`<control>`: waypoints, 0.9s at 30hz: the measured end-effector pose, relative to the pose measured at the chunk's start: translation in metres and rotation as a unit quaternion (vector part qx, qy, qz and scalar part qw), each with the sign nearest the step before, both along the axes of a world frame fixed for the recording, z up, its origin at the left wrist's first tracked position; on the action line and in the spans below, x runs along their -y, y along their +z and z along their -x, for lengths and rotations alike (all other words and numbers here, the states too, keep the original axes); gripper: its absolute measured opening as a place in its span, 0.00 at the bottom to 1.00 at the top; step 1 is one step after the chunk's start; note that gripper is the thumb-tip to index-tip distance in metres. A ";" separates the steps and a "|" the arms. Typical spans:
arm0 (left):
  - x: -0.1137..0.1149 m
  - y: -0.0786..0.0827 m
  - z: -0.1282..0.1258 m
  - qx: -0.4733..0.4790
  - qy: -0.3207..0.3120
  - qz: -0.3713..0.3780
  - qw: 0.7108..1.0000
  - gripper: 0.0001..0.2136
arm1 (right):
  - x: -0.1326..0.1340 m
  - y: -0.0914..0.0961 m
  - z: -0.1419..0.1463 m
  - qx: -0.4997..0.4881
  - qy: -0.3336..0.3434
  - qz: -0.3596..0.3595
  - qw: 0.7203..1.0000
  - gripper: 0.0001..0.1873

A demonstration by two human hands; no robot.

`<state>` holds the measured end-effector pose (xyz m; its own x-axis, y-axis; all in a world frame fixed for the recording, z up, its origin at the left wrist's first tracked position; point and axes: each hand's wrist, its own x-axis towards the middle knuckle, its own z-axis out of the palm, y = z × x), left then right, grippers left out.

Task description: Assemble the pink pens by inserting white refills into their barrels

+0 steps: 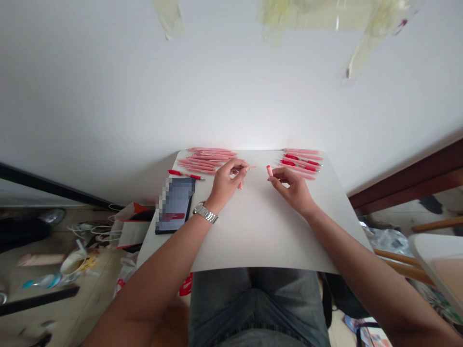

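My left hand (pixel 231 177), with a metal watch (pixel 205 212) on its wrist, is closed on a pink pen (pixel 240 185); a thin pinkish tip (pixel 252 166) sticks out past the fingertips. The fingers hide most of what lies between. A short pink pen cap (pixel 269 170) is pinched upright in my right hand (pixel 291 188), apart from the left. Beyond my left hand lies a pile of pink pens (pixel 202 159). A smaller group of pink and red pens (pixel 301 162) rests beyond my right hand.
A red pen (pixel 185 175) lies at the left, just above a phone (pixel 176 205) with a blurred screen. The white table (pixel 260 236) meets the wall (pixel 238 96) at the back. Bags, cables and a bottle (pixel 43 281) clutter the floor at left.
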<state>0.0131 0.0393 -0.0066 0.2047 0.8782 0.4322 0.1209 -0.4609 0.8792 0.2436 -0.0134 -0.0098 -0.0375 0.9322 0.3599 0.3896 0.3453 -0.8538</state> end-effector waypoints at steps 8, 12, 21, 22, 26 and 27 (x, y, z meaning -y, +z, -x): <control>0.002 0.003 0.001 0.059 -0.025 0.021 0.998 0.10 | 0.000 0.000 0.000 0.045 0.003 -0.029 0.999 0.14; 0.004 0.004 0.000 0.070 -0.025 0.022 0.997 0.10 | 0.001 0.002 0.000 0.064 0.007 -0.042 0.997 0.13; 0.008 0.008 -0.003 0.068 -0.043 0.036 0.996 0.11 | 0.001 0.001 0.000 0.085 0.013 -0.043 0.995 0.13; 0.008 0.008 -0.003 0.069 -0.043 0.036 0.996 0.10 | 0.001 0.001 0.000 0.084 0.014 -0.044 0.995 0.13; 0.008 0.008 -0.003 0.067 -0.046 0.035 0.996 0.10 | 0.001 0.002 0.000 0.082 0.013 -0.043 0.996 0.12; 0.008 0.008 -0.003 0.067 -0.046 0.035 0.996 0.10 | 0.002 0.002 0.000 0.083 0.012 -0.041 0.996 0.12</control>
<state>0.0160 0.0310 0.0015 0.2309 0.8868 0.4004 -0.0401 -0.4025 0.9146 0.2436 -0.0150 -0.0077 -0.1250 0.8979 0.4221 0.5139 0.4225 -0.7466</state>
